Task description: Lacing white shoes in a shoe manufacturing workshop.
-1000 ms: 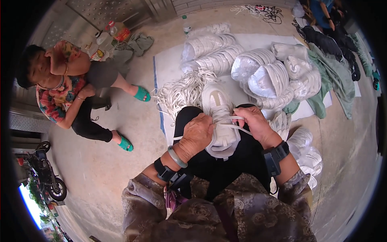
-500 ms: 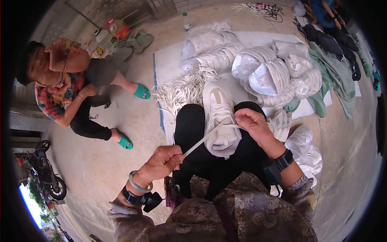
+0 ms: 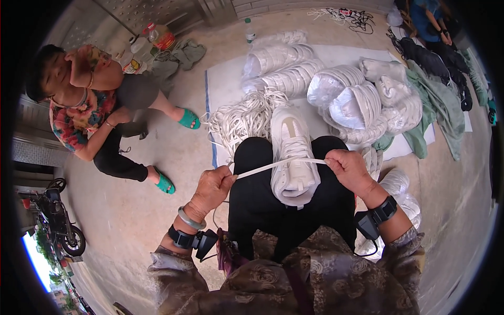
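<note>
You hold a white shoelace [image 3: 278, 165] taut across the white sneaker [image 3: 293, 157] on your lap.
Your left hand [image 3: 212, 186] and right hand [image 3: 349, 169] each pinch an end; the left has risen closer since half a second ago, beside the loose lace pile [image 3: 244, 118].

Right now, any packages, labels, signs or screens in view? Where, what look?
Clear plastic bags of white shoes: bulging, piled on the white sheet ahead.
Plastic bottle: amber contents, red cap, top left by the wall.
Small bottle: clear, green cap, upright beyond the sheet.
No signs or screens.
</note>
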Demonstrator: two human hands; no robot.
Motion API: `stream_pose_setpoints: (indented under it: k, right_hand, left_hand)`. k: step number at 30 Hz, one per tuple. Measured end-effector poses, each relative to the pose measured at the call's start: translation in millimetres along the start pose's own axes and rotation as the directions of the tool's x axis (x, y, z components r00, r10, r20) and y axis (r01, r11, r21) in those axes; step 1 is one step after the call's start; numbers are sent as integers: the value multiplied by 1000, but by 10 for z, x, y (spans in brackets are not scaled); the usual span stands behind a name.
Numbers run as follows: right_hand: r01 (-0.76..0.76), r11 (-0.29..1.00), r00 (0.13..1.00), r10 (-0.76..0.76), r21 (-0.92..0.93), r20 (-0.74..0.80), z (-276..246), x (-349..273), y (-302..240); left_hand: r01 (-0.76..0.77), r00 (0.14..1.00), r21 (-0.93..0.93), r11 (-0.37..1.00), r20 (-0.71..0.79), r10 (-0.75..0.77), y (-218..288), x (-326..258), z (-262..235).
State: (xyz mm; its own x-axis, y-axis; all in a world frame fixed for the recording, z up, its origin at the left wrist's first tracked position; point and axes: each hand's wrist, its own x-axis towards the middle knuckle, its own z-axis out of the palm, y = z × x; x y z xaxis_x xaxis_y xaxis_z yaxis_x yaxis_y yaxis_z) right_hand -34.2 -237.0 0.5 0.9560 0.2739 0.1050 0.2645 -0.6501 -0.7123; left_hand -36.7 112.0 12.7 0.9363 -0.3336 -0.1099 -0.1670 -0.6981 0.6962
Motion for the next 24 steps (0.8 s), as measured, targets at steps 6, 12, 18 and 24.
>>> stream_pose_setpoints:
  k: [6, 12, 18, 24]
  right_hand:
    - [-37, 999, 999, 36, 28, 9, 118, 50, 59]
    - [-39, 999, 999, 40, -22, 20, 162, 54, 115]
    - [-80, 993, 997, 78, 87, 24, 197, 7, 127]
    - [15, 995, 999, -12, 98, -32, 249, -21, 181]
  left_hand:
    - [55, 998, -78, 995, -26, -57, 13, 55, -14]
    - [41, 998, -149, 988, 50, -34, -5, 46, -49]
    - [151, 985, -371, 916, 129, -111, -72, 3, -77]
    - [226, 974, -476, 850, 135, -183, -39, -9, -100]
